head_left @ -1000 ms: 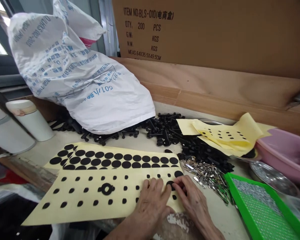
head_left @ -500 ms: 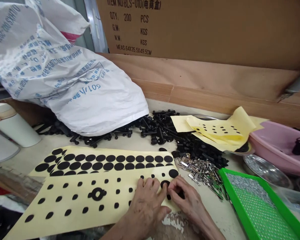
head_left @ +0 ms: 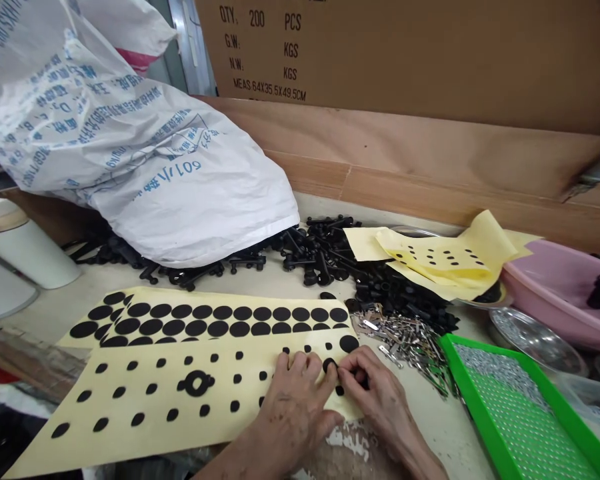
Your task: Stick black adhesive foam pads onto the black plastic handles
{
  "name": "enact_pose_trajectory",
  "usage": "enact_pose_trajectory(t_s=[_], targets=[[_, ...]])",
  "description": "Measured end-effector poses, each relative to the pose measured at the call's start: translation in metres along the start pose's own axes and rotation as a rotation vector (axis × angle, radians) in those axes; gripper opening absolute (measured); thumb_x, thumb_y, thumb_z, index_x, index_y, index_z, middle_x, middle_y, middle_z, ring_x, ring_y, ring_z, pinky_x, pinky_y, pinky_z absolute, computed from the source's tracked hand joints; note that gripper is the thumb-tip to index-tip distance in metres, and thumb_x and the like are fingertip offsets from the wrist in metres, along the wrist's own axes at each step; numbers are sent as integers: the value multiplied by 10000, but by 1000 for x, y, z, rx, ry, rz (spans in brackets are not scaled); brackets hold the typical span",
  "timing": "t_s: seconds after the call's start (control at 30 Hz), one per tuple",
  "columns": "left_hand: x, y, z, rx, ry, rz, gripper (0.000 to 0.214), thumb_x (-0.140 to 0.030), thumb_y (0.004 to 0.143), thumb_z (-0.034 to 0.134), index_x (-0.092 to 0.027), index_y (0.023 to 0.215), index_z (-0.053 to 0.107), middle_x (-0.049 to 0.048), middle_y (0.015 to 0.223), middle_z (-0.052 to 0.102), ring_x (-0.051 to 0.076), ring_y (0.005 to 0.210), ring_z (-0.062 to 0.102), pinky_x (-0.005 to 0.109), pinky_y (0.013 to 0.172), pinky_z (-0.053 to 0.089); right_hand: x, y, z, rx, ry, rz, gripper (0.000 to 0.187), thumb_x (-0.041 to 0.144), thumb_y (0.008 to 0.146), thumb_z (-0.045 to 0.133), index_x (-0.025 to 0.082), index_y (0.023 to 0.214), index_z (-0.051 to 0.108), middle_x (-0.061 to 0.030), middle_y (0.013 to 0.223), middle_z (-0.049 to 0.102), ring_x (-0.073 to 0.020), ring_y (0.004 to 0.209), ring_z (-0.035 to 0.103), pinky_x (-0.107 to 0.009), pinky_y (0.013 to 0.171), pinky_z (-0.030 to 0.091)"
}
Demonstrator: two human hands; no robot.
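Observation:
My left hand lies on a yellow backing sheet dotted with small black pads, fingers stretched out and apart. Its index fingertip touches a black round piece near the sheet's right end. Right beside that, my right hand is closed in a pinch, with a small black part partly showing among the fingers; its shape is mostly hidden. A large black disc lies just above the right fingertips. Farther left on the sheet sits a black ring with side lugs.
Sheets of large black discs lie behind. Beyond are black plastic parts, small metal clips and a white sack. On the right stand a green tray, a metal dish and a pink basin.
The view has tilted down slightly. My right fingers have closed in tighter beside the black round piece; the gap inside their pinch is smaller. My left hand stays in place.

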State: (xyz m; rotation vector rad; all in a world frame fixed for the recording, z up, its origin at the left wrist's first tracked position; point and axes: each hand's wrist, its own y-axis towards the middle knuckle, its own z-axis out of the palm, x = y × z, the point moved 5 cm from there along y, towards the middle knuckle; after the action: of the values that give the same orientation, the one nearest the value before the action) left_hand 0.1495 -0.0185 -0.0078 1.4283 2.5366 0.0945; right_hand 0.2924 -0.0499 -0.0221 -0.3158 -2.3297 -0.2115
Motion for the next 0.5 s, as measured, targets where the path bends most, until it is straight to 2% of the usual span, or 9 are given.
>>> enact_pose_trajectory(t_s=[0.17,0.27,0.4,0.5], targets=[[1,-3,-3,16,-60,-15,523,-523,856,510,-225,1284,470,110,1191,523,306,1004,441,513,893,305,2,0,0,77,85,-14,162,231,844,521,214,689,565,22,733,537,-138,631,517,-248,583,399],[3,-5,-7,15,-167,-18,508,-514,816,582,-222,1225,509,101,1169,538,309,1010,437,517,903,307,3,1,-2,100,144,-14,150,223,834,515,206,692,561,12,747,531,-145,654,513,-250,589,399],[16,-5,-15,14,-468,-183,270,-314,864,566,-200,1107,553,45,991,600,233,910,463,399,821,370,11,2,-10,128,318,0,171,266,837,531,202,678,541,-2,761,506,-159,683,489,-262,609,390],[19,-1,-21,28,-550,-250,252,-235,858,556,-215,1109,577,27,927,629,218,875,466,379,803,357,23,-1,-15,243,395,-35,166,273,822,565,207,671,546,-12,806,509,-187,789,511,-284,708,393]])
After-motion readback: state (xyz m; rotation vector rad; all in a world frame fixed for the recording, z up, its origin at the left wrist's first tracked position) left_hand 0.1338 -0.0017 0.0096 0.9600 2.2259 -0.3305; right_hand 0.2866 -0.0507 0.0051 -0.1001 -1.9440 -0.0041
